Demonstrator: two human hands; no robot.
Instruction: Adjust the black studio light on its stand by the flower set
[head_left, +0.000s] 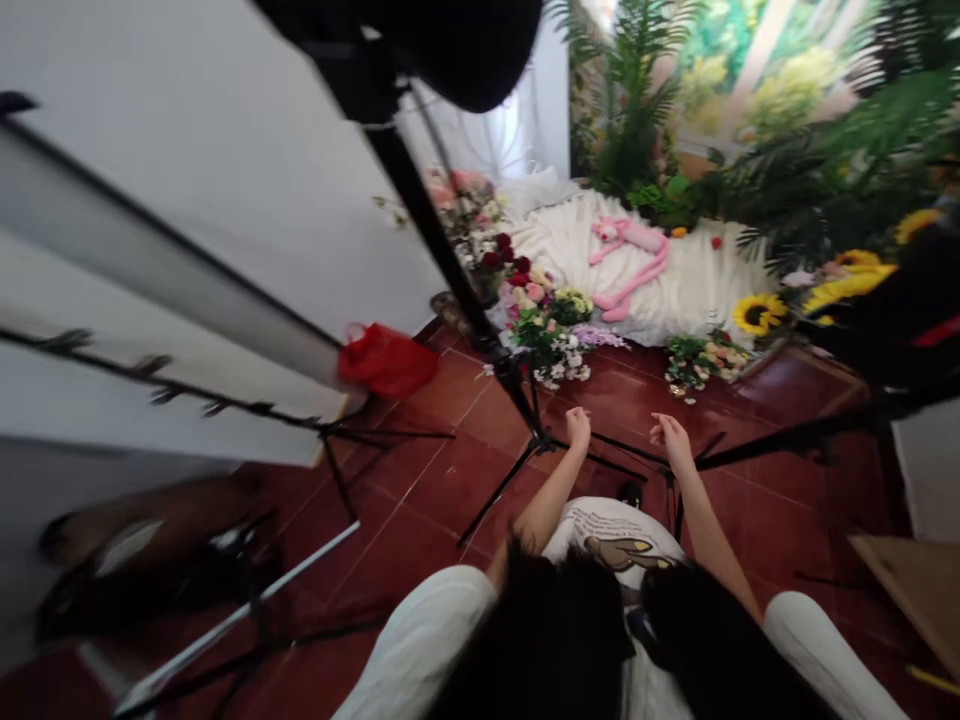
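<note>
A slender black stand (440, 252) is standing on the glossy red tiled floor (439, 490), its straight pole is running diagonally through the view, its upper end is carrying a large, dark, rounded fixture (472, 45), and its thin legs are spreading outward from the lower end of the pole.

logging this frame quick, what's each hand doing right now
Left hand: fingers curled, looks closed, nothing visible in it.
Right hand: partly open, fingers loosely bent, nothing visible in it.
</note>
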